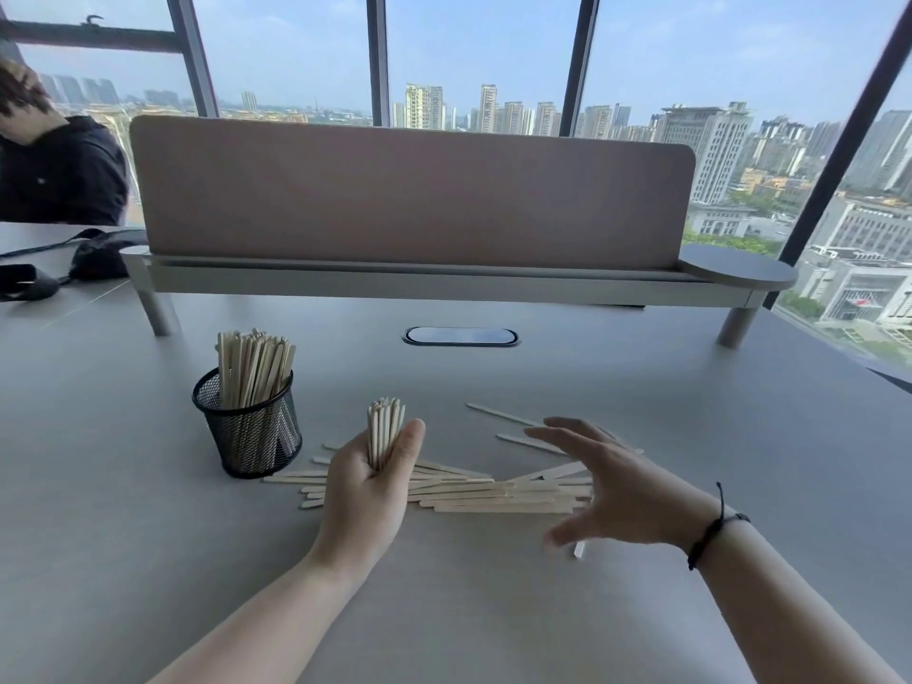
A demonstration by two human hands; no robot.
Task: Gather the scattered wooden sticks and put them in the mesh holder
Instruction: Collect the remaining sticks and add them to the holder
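Grey table (pixel 641 387) bears mesh holder (pixel 249 429) (upright) and loose sticks (pixel 493 496).

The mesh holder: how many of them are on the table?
1. The black mesh holder stands upright on the table, left of the left hand, and already has many wooden sticks in it.

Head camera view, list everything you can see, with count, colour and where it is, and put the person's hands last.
mesh holder: one, black, on table left of centre, full of upright sticks
bundle of sticks: one, pale wood, upright in the left hand
loose sticks: many, pale wood, lying on table between the hands
table: one, grey
divider screen: one, dusty pink, far edge of table
cable port: one, dark oval, table centre
black bag: one, far left
seated person: one, dark top, far left
left hand: grips bundle
right hand: fingers spread above loose sticks, black wrist cord
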